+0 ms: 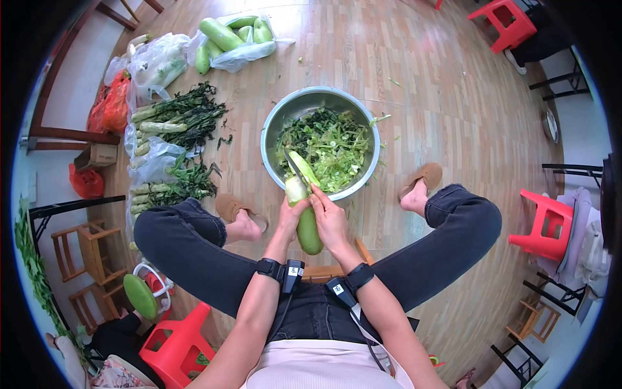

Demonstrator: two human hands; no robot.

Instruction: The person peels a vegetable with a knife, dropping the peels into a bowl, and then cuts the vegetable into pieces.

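A green gourd (pixel 310 235) is tilted between my hands, its pale, cut upper end at the near rim of a metal basin (pixel 267 150). My left hand (pixel 287 219) wraps around the gourd from the left. From the right, my right hand (pixel 329 217) closes on a knife (pixel 295 166), whose dark blade points up and left over the basin. Its handle is hidden in my fingers. Beside the blade a light green slice (pixel 303 167) stands out from the gourd's cut end. Chopped greens (pixel 330 146) fill the basin's bottom.
Bundles of leafy stalks (pixel 172 123) lie left on plastic. Farther back, a clear bag (pixel 243 58) holds more gourds, beside a white bag (pixel 159 68) and red bags (pixel 115 107). Red stools (pixel 544 223) stand right, another red stool (pixel 181 343) behind left. Greens scraps dot the floor.
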